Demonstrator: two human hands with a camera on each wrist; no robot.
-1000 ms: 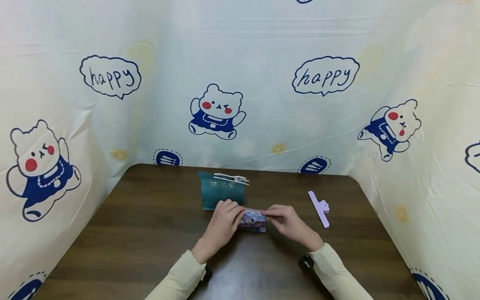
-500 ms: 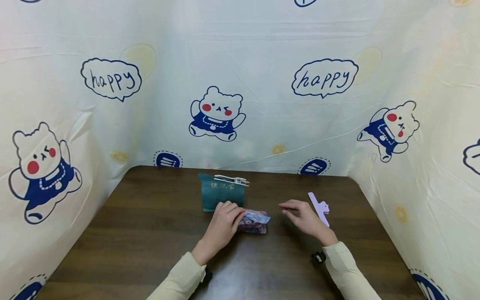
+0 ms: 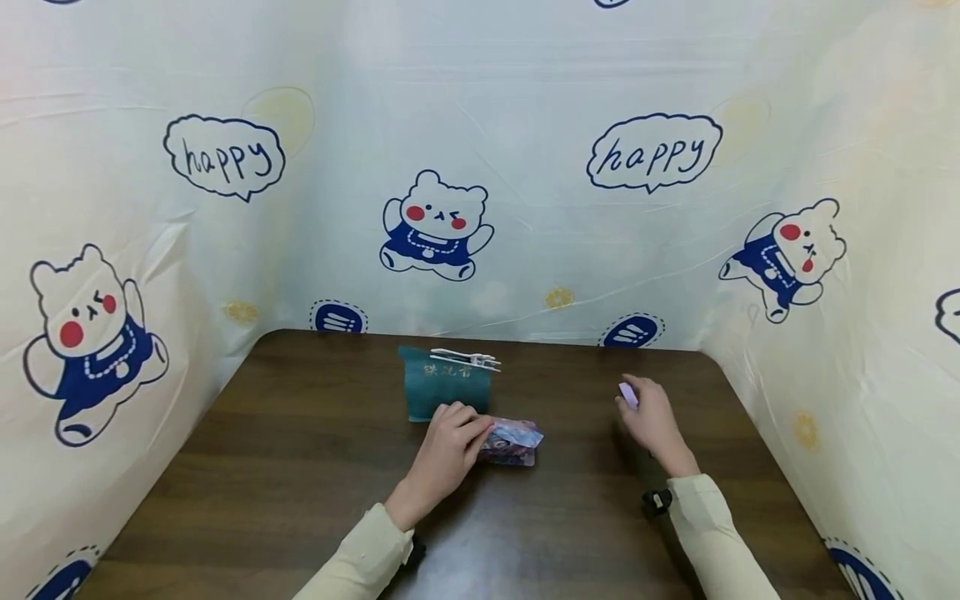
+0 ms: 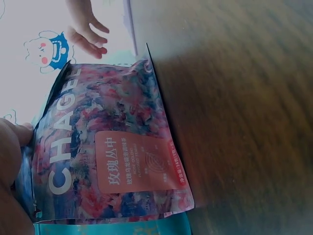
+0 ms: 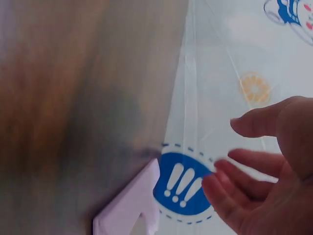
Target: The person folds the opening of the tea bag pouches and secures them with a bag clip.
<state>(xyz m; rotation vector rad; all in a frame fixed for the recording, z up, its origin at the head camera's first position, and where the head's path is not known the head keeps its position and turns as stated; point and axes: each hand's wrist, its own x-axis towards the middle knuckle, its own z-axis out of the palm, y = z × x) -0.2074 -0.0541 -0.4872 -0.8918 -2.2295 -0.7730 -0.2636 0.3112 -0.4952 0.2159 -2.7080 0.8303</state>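
Note:
My left hand (image 3: 444,446) pinches the folded-over top of a colourful floral tea bag (image 3: 510,450), which stands upright on the table. In the left wrist view the tea bag's printed front (image 4: 112,112) faces the camera, with part of the hand (image 4: 12,171) along its top edge. My right hand (image 3: 654,421) is over a lilac bag clip (image 3: 628,397), hiding most of it. In the right wrist view the thumb and fingers of that hand (image 5: 264,181) are spread apart, and the clip (image 5: 129,205) lies beyond them, not held.
Behind the tea bag stands a teal pouch (image 3: 447,387) with a white clip (image 3: 467,359) across its top. All stand on a dark wooden table (image 3: 300,467). A printed curtain (image 3: 540,208) surrounds its back and sides.
My right hand has let go of the tea bag's folded top and moved right to the lilac clip. The left hand has kept its place, and the fold's right end has lifted slightly.

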